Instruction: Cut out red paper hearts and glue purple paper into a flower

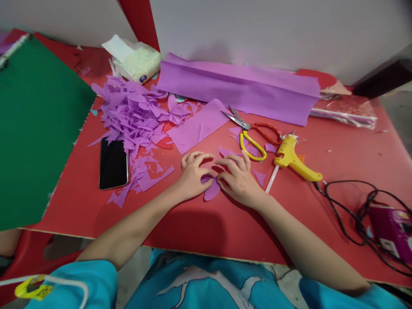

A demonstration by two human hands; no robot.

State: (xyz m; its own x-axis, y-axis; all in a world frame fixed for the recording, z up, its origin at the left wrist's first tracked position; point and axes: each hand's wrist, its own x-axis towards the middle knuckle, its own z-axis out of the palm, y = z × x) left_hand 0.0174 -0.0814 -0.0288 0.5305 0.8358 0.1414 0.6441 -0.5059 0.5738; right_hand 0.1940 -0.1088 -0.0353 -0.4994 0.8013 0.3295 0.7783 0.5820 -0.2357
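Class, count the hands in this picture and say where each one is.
2. The left hand touches the left side of a purple paper piece on the table; the right hand touches its right side, beside the glue gun. No others show.

My red worktop (225,223) is crowded. A green sheet (35,128) overlaps its left side. Beside that lie a phone (113,163), face up, and a heap of purple scraps (135,111). A tissue pack (138,62) and a long folded purple sheet (238,86) sit along the back. Mid-table are two scissors (257,127) touching each other, then a yellow glue gun (294,159) whose black cable (350,210) loops toward a purple box (391,227). A purple petal (212,191) lies nearest me.
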